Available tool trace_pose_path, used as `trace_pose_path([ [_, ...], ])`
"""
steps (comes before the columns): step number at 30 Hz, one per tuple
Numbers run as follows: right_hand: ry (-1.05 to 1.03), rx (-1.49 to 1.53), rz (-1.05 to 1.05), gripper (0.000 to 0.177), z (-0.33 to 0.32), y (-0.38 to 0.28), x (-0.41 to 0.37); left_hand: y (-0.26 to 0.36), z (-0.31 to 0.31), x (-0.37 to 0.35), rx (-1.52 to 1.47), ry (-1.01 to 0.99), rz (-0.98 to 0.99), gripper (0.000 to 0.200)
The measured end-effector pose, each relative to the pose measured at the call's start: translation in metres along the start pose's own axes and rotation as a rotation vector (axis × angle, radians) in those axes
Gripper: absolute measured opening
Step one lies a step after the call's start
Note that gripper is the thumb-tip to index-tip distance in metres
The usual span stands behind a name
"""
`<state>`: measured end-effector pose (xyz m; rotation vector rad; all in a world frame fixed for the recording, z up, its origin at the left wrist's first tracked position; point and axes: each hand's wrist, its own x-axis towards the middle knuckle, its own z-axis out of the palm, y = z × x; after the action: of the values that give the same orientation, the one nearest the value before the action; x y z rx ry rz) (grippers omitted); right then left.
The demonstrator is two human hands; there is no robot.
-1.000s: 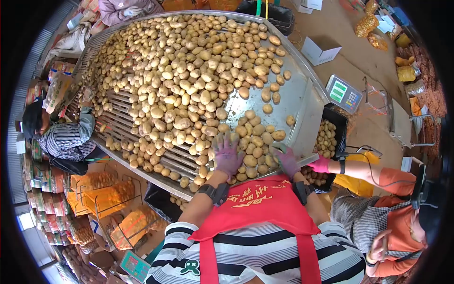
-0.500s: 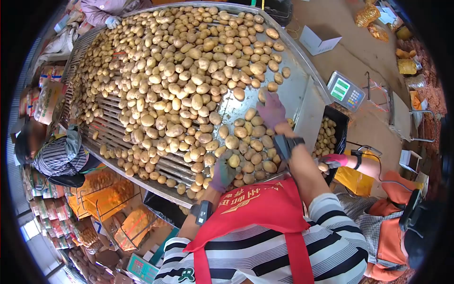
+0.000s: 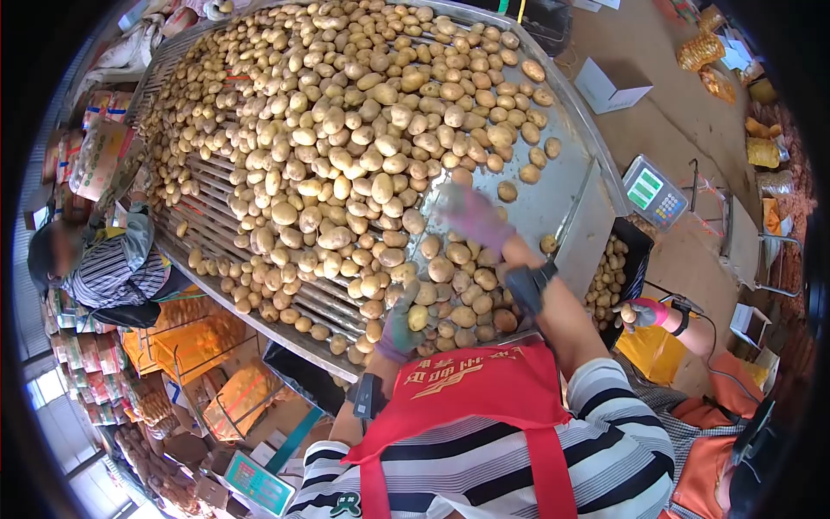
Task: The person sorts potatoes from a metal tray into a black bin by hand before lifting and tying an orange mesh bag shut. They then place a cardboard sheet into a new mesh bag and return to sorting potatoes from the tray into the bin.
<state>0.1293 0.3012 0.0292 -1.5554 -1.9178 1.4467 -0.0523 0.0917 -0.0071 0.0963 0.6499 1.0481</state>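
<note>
Heaps of potatoes cover a metal sorting table with a slatted left part and a smooth sheet on the right. At the near edge, my left hand, in a grey-green and purple glove, is closed around a yellowish potato. My right hand, in a purple glove with a greyish front, reaches over the table between the main heap and a nearer group of potatoes. Motion smears its fingers, so I cannot tell whether they grip anything.
A dark-lined crate of potatoes stands at the table's right end, beside a co-worker's gloved hand holding a potato. A digital scale and a white box lie beyond. Another person works at the left, near orange net bags.
My right hand has swept left and away from the smooth sheet's far part. My left hand has drawn slightly back with its potato. The co-worker's hand at the right has lifted from the crate.
</note>
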Motion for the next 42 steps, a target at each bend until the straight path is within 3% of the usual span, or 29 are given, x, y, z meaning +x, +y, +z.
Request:
trace_pose_path([
  [1, 0.298, -0.059, -0.128, 0.063, -0.008, 0.003, 0.017, 0.002, -0.001, -0.001, -0.05, -0.035, -0.013, 0.043],
  [2, 0.462, -0.368, -0.069, 0.065, -0.013, 0.009, 0.048, 0.007, 0.011, -0.007, 0.354, -0.03, 0.11, 0.042],
  [4, 0.394, -0.445, 0.002, 0.069, -0.032, 0.011, 0.075, 0.008, 0.016, -0.015, 0.757, -0.029, 0.232, 0.041],
  [6, 0.294, -0.848, -0.042, 0.074, -0.023, 0.026, 0.084, 0.009, 0.012, -0.018, 0.397, -0.1, 0.111, 0.041],
  [7, 0.517, -0.81, -0.211, 0.073, -0.001, 0.064, 0.092, 0.009, 0.01, -0.015, 0.094, -0.126, 0.006, 0.04],
  [8, 0.518, -0.814, -0.206, 0.073, -0.001, 0.061, 0.083, 0.01, 0.008, -0.013, -0.178, -0.124, -0.099, 0.04],
  [9, 0.406, -0.755, -0.123, 0.07, -0.001, 0.051, 0.066, 0.007, 0.02, -0.017, 0.116, 0.023, 0.025, 0.035],
  [10, 0.289, -0.692, -0.039, 0.066, 0.003, 0.044, 0.047, 0.001, 0.011, -0.018, 0.206, 0.068, 0.047, 0.031],
  [11, 0.337, -0.616, -0.015, 0.061, 0.011, 0.042, 0.03, -0.005, 0.002, -0.019, 0.297, 0.115, 0.064, 0.03],
  [12, 0.327, -0.618, -0.009, 0.061, 0.016, 0.05, 0.019, -0.004, 0.01, -0.02, 0.289, 0.121, 0.057, 0.03],
  [14, 0.33, -0.474, -0.044, 0.057, 0.015, 0.073, 0.009, 0.007, 0.036, -0.013, -0.166, 0.259, -0.093, 0.031],
  [15, 0.465, -0.433, -0.031, 0.045, 0.015, 0.079, 0.008, 0.006, 0.027, -0.013, -0.24, 0.12, -0.122, 0.033],
  [16, 0.471, -0.435, -0.029, 0.045, 0.006, 0.087, 0.008, 0.008, 0.034, -0.012, -0.238, 0.115, -0.125, 0.033],
  [18, 0.373, -0.014, -0.12, 0.035, -0.023, 0.101, 0.016, 0.012, 0.048, -0.011, -0.131, 0.185, -0.097, 0.032],
  [19, 0.468, 0.348, 0.059, 0.031, -0.038, 0.094, 0.029, 0.011, 0.024, -0.007, -0.243, -0.02, -0.138, 0.035],
  [22, 0.673, -0.002, 0.066, 0.032, -0.097, 0.054, 0.053, 0.004, 0.001, -0.007, -0.321, -0.157, -0.145, 0.039],
  [24, 0.711, -0.12, 0.026, 0.033, -0.107, 0.053, 0.076, 0.009, 0.022, -0.01, -0.284, -0.066, -0.128, 0.041],
  [26, 0.734, -0.445, -0.058, 0.033, -0.102, 0.055, 0.098, 0.009, 0.037, -0.011, -0.247, 0.023, -0.105, 0.043],
  [28, 0.459, -0.245, -0.188, 0.034, -0.072, 0.022, 0.087, 0.009, 0.043, -0.007, -0.086, 0.216, -0.055, 0.038],
  [29, 0.259, -0.354, -0.232, 0.036, -0.055, 0.014, 0.085, 0.01, 0.044, -0.006, -0.09, 0.264, -0.054, 0.037],
  [30, 0.199, -0.462, -0.338, 0.034, -0.035, 0.004, 0.076, 0.01, 0.045, -0.004, -0.094, 0.312, -0.052, 0.036],
  [31, 0.154, -0.603, -0.282, 0.033, -0.004, 0.017, 0.081, 0.006, 0.032, -0.003, -0.162, 0.306, -0.09, 0.036],
  [34, 0.236, -0.636, -0.253, 0.04, 0.021, 0.013, 0.082, 0.009, 0.036, 0.001, -0.191, 0.345, -0.113, 0.036],
  [35, 0.238, -0.636, -0.251, 0.04, 0.018, 0.012, 0.082, 0.011, 0.034, -0.001, -0.203, 0.261, -0.117, 0.036],
  [37, 0.048, -0.557, -0.071, 0.055, 0.004, 0.003, 0.078, 0.012, 0.032, -0.003, -0.214, 0.171, -0.13, 0.037],
  [38, 0.056, -0.56, -0.068, 0.055, 0.002, 0.003, 0.073, 0.012, 0.031, -0.002, -0.318, 0.136, -0.114, 0.038],
  [40, 0.095, -0.308, -0.008, 0.044, 0.0, 0.007, 0.051, 0.011, 0.032, -0.004, -0.421, 0.098, -0.105, 0.038],
  [41, 0.158, -0.112, -0.031, 0.049, 0.004, 0.014, 0.036, 0.011, 0.035, -0.003, -0.411, 0.172, -0.001, 0.04],
  [42, 0.1, 0.106, 0.107, 0.051, 0.0, -0.007, 0.007, 0.009, 0.037, -0.004, -0.403, 0.252, 0.102, 0.042],
])
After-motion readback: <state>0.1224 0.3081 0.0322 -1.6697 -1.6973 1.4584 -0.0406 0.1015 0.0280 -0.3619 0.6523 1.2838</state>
